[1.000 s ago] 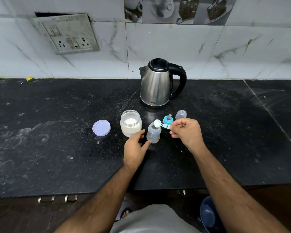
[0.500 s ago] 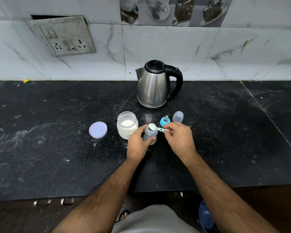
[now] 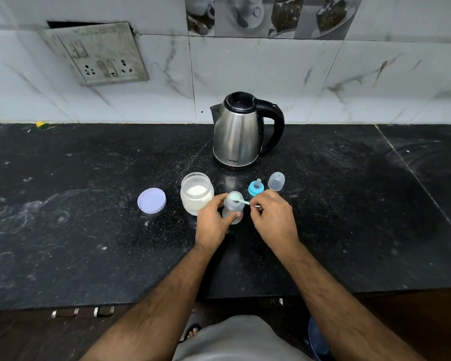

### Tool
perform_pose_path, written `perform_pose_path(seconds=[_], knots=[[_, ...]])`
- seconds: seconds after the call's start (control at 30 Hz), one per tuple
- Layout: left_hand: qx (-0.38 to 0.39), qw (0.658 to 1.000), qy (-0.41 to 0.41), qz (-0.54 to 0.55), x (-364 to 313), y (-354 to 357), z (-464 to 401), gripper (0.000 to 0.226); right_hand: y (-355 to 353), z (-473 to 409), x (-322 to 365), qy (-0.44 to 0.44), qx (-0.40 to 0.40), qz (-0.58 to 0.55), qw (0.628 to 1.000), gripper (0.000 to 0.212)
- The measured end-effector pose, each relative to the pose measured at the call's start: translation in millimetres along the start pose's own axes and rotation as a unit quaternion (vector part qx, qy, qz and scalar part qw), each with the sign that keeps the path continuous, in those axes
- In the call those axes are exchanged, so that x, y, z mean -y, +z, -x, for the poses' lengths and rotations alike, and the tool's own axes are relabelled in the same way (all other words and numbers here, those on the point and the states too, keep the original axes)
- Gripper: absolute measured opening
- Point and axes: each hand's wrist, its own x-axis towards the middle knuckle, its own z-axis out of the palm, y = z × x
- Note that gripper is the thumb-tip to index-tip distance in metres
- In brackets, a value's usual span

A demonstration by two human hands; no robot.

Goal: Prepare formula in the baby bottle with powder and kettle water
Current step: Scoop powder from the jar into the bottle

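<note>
Head view, on the black counter (image 3: 89, 230): left hand (image 3: 214, 225) curled around the upright baby bottle (image 3: 232, 208), right hand (image 3: 272, 221) pinching the scoop (image 3: 238, 201) handle, its bowl at the bottle mouth. Open powder jar (image 3: 196, 192) just left of the left hand, its lid (image 3: 151, 200) farther left; kettle (image 3: 241, 131) beyond both hands, teat ring (image 3: 255, 188) and clear cap (image 3: 276, 181) just beyond the right hand.

Counter (image 3: 89, 230): black stone, flecked grey-white, with pale dusty smears. Wall tiles (image 3: 245, 74): white marble pattern, grey-brown veins; top row grey printed cups and dishes. Switch plate (image 3: 97, 52): dull grey, grimy. Kettle (image 3: 237, 134): brushed silver steel, black lid, handle and base. Jar (image 3: 196, 194): clear, white powder inside. Jar lid (image 3: 151, 200): pale lilac. Baby bottle (image 3: 232, 208): clear, faint bluish tint, small orange-red mark on its side. Scoop (image 3: 241, 201): pale blue-green. Nipple ring (image 3: 255, 188): bright turquoise, translucent teat. Bottle cap (image 3: 276, 181): translucent, frosty.
</note>
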Motion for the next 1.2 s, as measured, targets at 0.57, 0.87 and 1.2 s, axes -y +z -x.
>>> perform_pose_path(seconds=[0.57,0.87,1.2], knots=[[0.002,1.000,-0.003,0.009,-2,-1,0,0.052,9,9,-5,-0.001,-0.083,-0.044,0.996,0.011],[-0.009,1.000,-0.019,-0.012,-6,-6,5,0.072,1,-1,-3,0.149,-0.104,-0.192,0.964,0.020],[-0.147,0.989,0.008,-0.022,3,-40,21,0.014,6,-21,9,0.219,-0.058,-0.318,0.921,0.027]])
